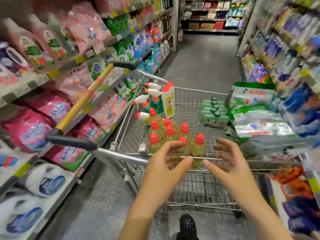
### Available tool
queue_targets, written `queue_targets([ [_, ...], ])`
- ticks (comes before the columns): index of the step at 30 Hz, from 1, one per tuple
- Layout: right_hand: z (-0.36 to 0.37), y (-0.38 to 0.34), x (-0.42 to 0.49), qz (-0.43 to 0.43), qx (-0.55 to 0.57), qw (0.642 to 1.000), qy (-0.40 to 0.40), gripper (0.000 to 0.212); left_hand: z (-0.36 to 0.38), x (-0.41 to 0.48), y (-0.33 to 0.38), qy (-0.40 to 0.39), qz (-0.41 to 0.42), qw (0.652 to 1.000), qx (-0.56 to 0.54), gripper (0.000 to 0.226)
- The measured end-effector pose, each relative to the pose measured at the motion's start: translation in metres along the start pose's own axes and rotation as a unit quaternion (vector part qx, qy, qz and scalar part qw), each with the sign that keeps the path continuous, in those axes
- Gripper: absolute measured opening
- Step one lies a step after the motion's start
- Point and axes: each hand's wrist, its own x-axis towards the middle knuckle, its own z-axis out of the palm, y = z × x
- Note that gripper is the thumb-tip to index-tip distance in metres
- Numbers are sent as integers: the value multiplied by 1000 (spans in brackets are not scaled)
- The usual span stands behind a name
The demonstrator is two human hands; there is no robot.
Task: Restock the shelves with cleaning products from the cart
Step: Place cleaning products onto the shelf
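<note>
A wire shopping cart (188, 94) stands in the aisle in front of me. Inside it are several yellow bottles with red caps (168, 134), spray bottles with white triggers (152, 96), a pack of small green bottles (213, 112) and green-and-white bags (254, 110). My left hand (168, 159) and my right hand (228, 159) hover over the cart's near rim with fingers spread, one on each side of the nearest yellow bottle (199, 146). Neither hand holds anything.
Shelves on the left (55, 73) carry pink, green and blue detergent bags. Shelves on the right (294, 49) hold blue and purple packs. The cart's yellow handle (83, 101) sticks up left toward the shelf. Grey floor runs ahead. My dark shoe (187, 226) is below.
</note>
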Motion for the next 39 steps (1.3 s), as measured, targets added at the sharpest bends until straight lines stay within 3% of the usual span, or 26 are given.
queue_targets([
  [4,3,63,65,79,-91,992,-24,71,20,66,-12,19,-22,998,47,29],
  [9,7,110,118,83,-206,969,-110,76,46,132,-28,45,-29,991,126,33],
  [14,14,130,136,110,-194,962,-154,83,61,164,-47,93,-47,980,167,33],
  [17,16,134,139,111,-200,962,-146,89,64,174,-56,96,-47,980,167,30],
  [20,13,132,143,111,-199,967,-115,80,64,182,-60,90,-54,980,169,27],
  [26,-5,111,157,103,-109,988,-49,60,61,187,-55,60,-58,981,174,20],
  [33,-34,39,172,-19,-32,999,-29,77,64,186,-46,0,-21,985,171,26],
  [39,-49,-31,168,-110,131,985,10,68,57,189,-14,-130,13,991,-9,48],
])
